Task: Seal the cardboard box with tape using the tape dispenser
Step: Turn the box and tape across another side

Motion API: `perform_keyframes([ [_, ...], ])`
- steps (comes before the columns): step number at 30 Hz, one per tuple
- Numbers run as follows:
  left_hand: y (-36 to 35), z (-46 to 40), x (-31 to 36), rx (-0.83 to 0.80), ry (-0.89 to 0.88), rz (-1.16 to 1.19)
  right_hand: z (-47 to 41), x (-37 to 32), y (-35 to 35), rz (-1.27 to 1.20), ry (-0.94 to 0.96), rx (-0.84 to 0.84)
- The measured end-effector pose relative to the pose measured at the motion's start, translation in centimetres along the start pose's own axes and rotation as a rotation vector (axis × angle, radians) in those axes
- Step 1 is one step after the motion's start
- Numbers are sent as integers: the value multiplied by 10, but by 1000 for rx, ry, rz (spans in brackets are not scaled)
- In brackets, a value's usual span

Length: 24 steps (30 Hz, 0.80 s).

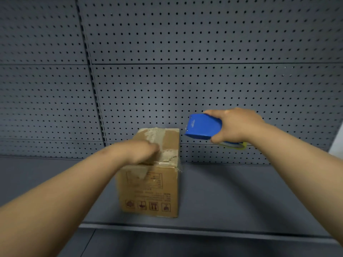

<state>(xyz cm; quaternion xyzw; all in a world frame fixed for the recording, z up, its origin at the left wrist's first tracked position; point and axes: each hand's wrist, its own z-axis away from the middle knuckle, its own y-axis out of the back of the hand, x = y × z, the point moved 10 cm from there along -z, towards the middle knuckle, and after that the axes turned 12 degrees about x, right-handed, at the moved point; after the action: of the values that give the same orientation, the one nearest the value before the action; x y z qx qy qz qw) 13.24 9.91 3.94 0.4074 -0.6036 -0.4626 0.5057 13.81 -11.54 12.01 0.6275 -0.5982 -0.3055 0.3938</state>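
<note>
we can read no word or number anywhere. on the near face of the cardboard box (pixel 150 190) we see a row of four reddish handling symbols (pixel 148 205) along the 6 o'clock edge; they appear upside down to us and too blurred to name. above them run a few lines of faint print and a boxed table of text (pixel 148 180), also inverted and too soft to make out. on the box top, toward 3 o'clock, sits a torn white label (pixel 168 155) whose marks we cannot read. the blue tape dispenser (pixel 203 127) carries a small pale imprint (pixel 193 124) near its 9 o'clock end, illegible as well.
</note>
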Motion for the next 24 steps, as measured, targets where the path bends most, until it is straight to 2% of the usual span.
perform_keyframes([
  [4, -15, -3, 50, 81, 103, -114, 4, 0, 10, -72, -14, 49],
  [8, -39, -5, 59, 137, 190, -251, 11, -1, 14, -100, -2, 49],
  [13, -53, -5, 65, 226, 89, -365, 19, 4, 17, -136, 8, 61],
  [18, -51, -1, 59, 198, 37, -379, 22, 17, 22, -164, -8, 78],
  [24, -42, 21, 43, 157, -155, -379, 21, 19, 26, -148, -10, 95],
])
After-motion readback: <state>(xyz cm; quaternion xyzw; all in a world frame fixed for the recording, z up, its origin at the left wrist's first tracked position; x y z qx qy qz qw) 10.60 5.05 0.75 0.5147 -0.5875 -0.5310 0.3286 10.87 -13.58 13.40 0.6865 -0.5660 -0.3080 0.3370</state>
